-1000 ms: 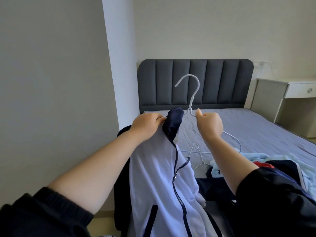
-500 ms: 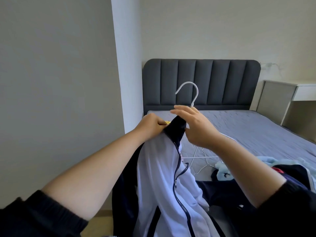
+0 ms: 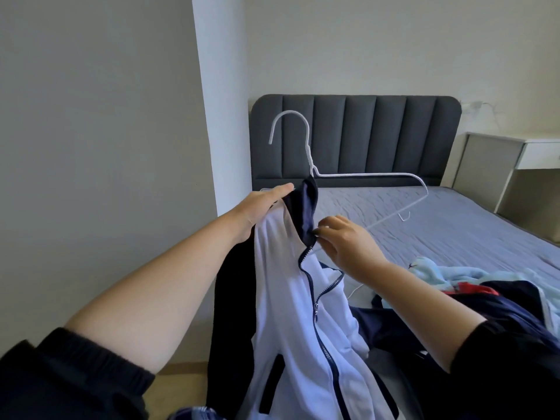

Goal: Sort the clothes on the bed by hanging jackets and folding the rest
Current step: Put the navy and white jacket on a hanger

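Holding the white-and-navy jacket (image 3: 291,298) up in the air at the near left side of the bed (image 3: 439,225), clear of the mattress. Gripping its shoulder with the left hand (image 3: 260,204), with the thumb laid flat along the top and the other fingers tucked behind the cloth, out of sight. Pinching the navy collar edge with the right hand (image 3: 348,247), with the fingers (image 3: 325,230) drawn together right at the top of the half-open zip. Sitting only half on a white wire hanger (image 3: 308,147): one arm buried in the gripped shoulder, the other bare and poking out to the right over the mattress, with the hook upright above the collar, against the grey padded headboard (image 3: 357,137). Trailing down between both forearms. Over at the bed's near right: a rumpled heap of clothes (image 3: 454,274), light blue, navy, a flash of red.
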A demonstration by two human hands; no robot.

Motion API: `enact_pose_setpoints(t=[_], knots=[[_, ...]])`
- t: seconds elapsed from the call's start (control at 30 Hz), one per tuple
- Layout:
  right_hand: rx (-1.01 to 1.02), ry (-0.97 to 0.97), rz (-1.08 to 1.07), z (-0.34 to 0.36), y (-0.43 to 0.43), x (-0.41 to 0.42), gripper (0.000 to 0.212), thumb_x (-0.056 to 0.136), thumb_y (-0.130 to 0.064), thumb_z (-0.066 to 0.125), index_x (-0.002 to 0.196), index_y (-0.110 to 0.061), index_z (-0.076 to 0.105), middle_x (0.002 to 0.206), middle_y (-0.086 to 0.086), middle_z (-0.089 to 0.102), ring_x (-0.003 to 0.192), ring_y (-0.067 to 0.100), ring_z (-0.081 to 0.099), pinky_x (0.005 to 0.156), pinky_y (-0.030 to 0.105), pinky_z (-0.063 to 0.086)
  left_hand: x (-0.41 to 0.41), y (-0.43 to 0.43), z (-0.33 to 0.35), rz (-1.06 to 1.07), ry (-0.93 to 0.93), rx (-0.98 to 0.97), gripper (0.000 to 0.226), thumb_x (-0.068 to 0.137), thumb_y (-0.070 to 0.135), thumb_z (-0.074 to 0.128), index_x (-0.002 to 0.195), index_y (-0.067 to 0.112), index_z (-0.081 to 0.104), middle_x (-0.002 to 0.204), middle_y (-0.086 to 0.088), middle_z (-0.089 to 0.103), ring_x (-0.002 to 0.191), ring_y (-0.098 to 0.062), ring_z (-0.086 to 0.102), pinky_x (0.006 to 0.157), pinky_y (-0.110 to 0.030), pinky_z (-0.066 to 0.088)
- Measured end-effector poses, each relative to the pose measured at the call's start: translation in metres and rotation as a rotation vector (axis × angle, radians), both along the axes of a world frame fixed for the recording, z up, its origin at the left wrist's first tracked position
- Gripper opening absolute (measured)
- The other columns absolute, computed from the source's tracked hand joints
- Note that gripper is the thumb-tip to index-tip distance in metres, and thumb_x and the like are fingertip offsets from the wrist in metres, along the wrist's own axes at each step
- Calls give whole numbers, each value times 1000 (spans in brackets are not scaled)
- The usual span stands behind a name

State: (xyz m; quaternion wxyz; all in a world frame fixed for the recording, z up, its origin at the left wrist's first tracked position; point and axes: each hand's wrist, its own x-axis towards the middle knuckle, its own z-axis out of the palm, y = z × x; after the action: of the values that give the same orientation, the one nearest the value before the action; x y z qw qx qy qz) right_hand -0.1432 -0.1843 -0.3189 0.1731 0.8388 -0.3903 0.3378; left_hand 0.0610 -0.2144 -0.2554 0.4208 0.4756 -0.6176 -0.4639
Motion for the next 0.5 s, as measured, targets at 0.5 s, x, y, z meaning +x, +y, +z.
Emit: enact_pose_setpoints(t=[0.5], knots=[[1192,-1105,-483,-97,-29,-11,34,88,-42,54,70,-13,46,65,3,46,61,19,43,60,29,35,-7,-7,-15,114,-123,-223,16,85,28,70,81,14,74,89,-7,69,79,-11,60,74,-19,44]])
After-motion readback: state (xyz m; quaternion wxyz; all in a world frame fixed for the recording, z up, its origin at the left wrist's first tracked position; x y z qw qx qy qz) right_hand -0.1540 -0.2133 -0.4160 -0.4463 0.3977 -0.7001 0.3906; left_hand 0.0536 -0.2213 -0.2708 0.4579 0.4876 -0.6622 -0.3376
